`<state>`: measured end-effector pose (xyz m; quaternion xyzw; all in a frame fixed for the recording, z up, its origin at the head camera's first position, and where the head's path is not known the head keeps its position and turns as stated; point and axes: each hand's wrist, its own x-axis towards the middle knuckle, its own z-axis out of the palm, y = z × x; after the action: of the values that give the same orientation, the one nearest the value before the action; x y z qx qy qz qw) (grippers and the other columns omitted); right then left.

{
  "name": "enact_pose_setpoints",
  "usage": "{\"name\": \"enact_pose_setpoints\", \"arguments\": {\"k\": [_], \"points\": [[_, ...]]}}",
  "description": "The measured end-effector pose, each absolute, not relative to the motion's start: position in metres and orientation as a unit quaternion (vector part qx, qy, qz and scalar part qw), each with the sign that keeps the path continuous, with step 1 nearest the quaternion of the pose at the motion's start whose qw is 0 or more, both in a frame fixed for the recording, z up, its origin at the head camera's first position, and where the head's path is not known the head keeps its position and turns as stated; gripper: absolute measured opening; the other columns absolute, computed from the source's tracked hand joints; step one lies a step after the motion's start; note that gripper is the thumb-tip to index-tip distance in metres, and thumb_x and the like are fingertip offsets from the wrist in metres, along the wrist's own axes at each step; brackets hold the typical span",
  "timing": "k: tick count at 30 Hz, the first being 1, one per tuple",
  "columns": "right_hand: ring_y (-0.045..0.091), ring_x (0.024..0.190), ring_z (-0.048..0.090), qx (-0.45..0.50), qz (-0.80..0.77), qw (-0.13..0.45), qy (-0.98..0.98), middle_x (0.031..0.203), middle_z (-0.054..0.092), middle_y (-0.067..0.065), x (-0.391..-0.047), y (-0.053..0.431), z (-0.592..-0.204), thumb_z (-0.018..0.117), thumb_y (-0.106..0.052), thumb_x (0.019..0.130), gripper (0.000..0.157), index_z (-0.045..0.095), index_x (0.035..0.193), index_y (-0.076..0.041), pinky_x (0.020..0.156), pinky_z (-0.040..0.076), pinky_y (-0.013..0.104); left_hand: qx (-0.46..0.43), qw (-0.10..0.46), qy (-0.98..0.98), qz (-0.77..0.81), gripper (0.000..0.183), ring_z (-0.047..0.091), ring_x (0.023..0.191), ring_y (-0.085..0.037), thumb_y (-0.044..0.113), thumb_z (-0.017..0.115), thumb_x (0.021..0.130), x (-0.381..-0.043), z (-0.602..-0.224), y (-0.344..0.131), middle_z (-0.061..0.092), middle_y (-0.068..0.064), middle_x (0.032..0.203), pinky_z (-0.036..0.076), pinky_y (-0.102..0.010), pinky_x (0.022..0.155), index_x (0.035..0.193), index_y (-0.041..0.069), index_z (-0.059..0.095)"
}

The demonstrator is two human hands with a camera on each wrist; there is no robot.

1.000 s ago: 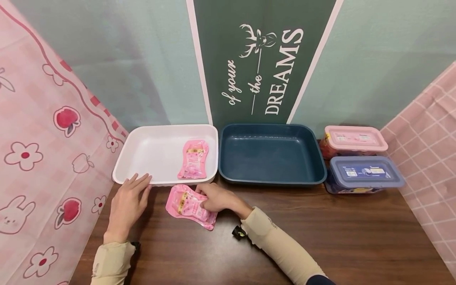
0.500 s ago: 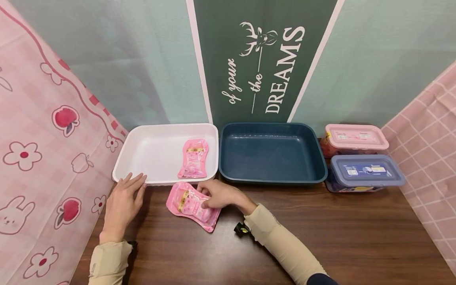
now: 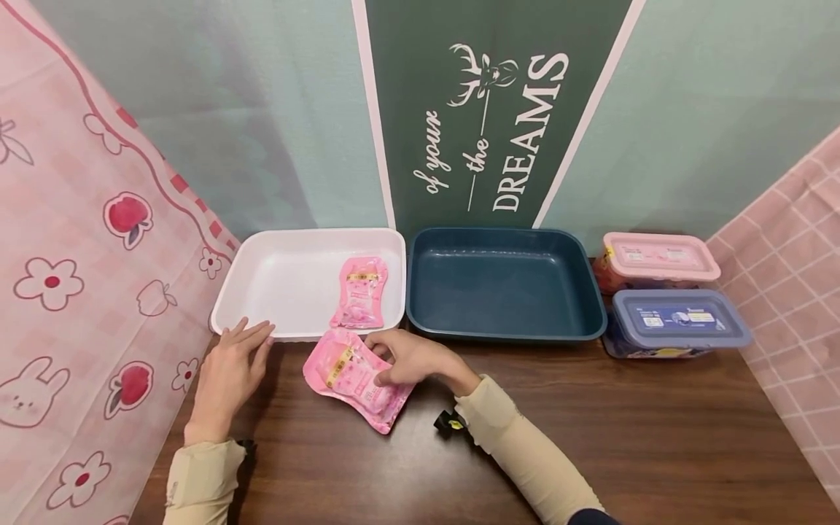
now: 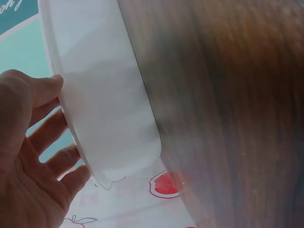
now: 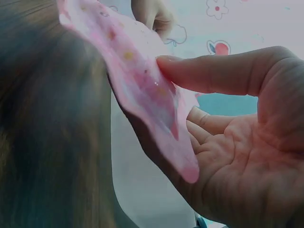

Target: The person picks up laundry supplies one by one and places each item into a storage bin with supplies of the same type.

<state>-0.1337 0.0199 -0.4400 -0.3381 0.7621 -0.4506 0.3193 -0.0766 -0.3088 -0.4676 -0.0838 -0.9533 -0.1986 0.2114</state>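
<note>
My right hand (image 3: 420, 359) pinches the right edge of a pink shiny pouch (image 3: 351, 375), which has a gold band and hangs slanted in front of the white tray. In the right wrist view the thumb presses on one face of the pouch (image 5: 128, 61), with its fingers partly hidden behind. A similar pink pouch (image 3: 361, 295) lies at the right end of the white tray (image 3: 282, 281). At that tray's front left, my left hand (image 3: 226, 379) rests its relaxed fingertips on the rim. From the left wrist, the thumb and fingers touch along the tray's edge (image 4: 71, 128).
Right beside the white tray stands a dark blue tray (image 3: 499, 292). Farther right are a pink-lidded box (image 3: 659, 257) and a blue-lidded box (image 3: 679, 319). Patterned cloths hang behind and on both sides of the wooden table (image 3: 525, 408).
The pouch in my right hand looks larger and is raised a little, its lower end swung slightly forward. My left hand has shifted slightly left along the tray rim.
</note>
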Motion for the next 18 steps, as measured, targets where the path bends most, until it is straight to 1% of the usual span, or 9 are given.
{"name": "enact_pose_setpoints", "arguments": {"k": [5, 8, 10, 11, 14, 16, 18], "points": [[0.004, 0.081, 0.063, -0.34, -0.495, 0.339, 0.724, 0.099, 0.075, 0.003, -0.134, 0.015, -0.439, 0.073, 0.012, 0.089, 0.029, 0.059, 0.111, -0.003, 0.072, 0.05, 0.018, -0.088, 0.212, -0.952, -0.204, 0.026, 0.063, 0.128, -0.055, 0.005, 0.074, 0.097, -0.078, -0.467, -0.311, 0.076, -0.023, 0.125, 0.041, -0.079, 0.11, 0.122, 0.0, 0.078], [0.005, 0.083, 0.066, -0.324, -0.511, 0.346, 0.717, 0.106, 0.076, 0.007, -0.135, 0.012, -0.435, 0.069, 0.012, 0.09, 0.028, 0.059, 0.113, -0.001, 0.072, 0.053, 0.018, -0.084, 0.209, -0.952, -0.209, 0.026, 0.062, 0.129, -0.055, 0.004, 0.074, 0.097, -0.078, -0.467, -0.311, 0.076, -0.022, 0.126, 0.04, -0.079, 0.111, 0.122, 0.0, 0.078], [0.006, 0.085, 0.067, -0.318, -0.509, 0.34, 0.724, 0.109, 0.076, 0.008, -0.138, 0.011, -0.43, 0.068, 0.011, 0.092, 0.028, 0.06, 0.115, -0.001, 0.073, 0.054, 0.019, -0.081, 0.205, -0.951, -0.215, 0.026, 0.062, 0.131, -0.055, 0.005, 0.074, 0.098, -0.078, -0.467, -0.31, 0.075, -0.022, 0.127, 0.039, -0.079, 0.112, 0.123, 0.0, 0.078], [0.006, 0.085, 0.066, -0.318, -0.503, 0.333, 0.731, 0.108, 0.075, 0.008, -0.139, 0.011, -0.427, 0.068, 0.01, 0.092, 0.027, 0.06, 0.116, -0.002, 0.074, 0.053, 0.019, -0.079, 0.204, -0.951, -0.217, 0.025, 0.061, 0.131, -0.055, 0.006, 0.073, 0.098, -0.078, -0.467, -0.31, 0.075, -0.022, 0.128, 0.039, -0.079, 0.113, 0.123, 0.0, 0.078], [0.007, 0.081, 0.061, -0.327, -0.481, 0.308, 0.753, 0.095, 0.07, 0.004, -0.146, 0.01, -0.418, 0.067, 0.007, 0.093, 0.022, 0.058, 0.111, -0.002, 0.072, 0.049, 0.019, -0.077, 0.199, -0.951, -0.224, 0.025, 0.061, 0.132, -0.054, 0.007, 0.073, 0.099, -0.077, -0.467, -0.309, 0.075, -0.021, 0.129, 0.037, -0.079, 0.114, 0.123, 0.001, 0.078], [0.008, 0.075, 0.054, -0.331, -0.469, 0.292, 0.765, 0.083, 0.059, 0.0, -0.15, 0.01, -0.412, 0.067, 0.005, 0.093, 0.018, 0.056, 0.106, -0.002, 0.069, 0.043, 0.02, -0.079, 0.198, -0.95, -0.227, 0.025, 0.061, 0.132, -0.054, 0.006, 0.073, 0.099, -0.077, -0.466, -0.309, 0.075, -0.022, 0.128, 0.037, -0.079, 0.114, 0.123, 0.001, 0.078], [0.008, 0.072, 0.049, -0.331, -0.468, 0.283, 0.769, 0.077, 0.051, -0.001, -0.154, 0.008, -0.407, 0.067, 0.004, 0.093, 0.017, 0.053, 0.101, -0.002, 0.068, 0.041, 0.021, -0.082, 0.197, -0.95, -0.228, 0.025, 0.061, 0.131, -0.055, 0.006, 0.073, 0.099, -0.077, -0.464, -0.309, 0.075, -0.022, 0.128, 0.037, -0.079, 0.113, 0.122, 0.0, 0.078]]}}
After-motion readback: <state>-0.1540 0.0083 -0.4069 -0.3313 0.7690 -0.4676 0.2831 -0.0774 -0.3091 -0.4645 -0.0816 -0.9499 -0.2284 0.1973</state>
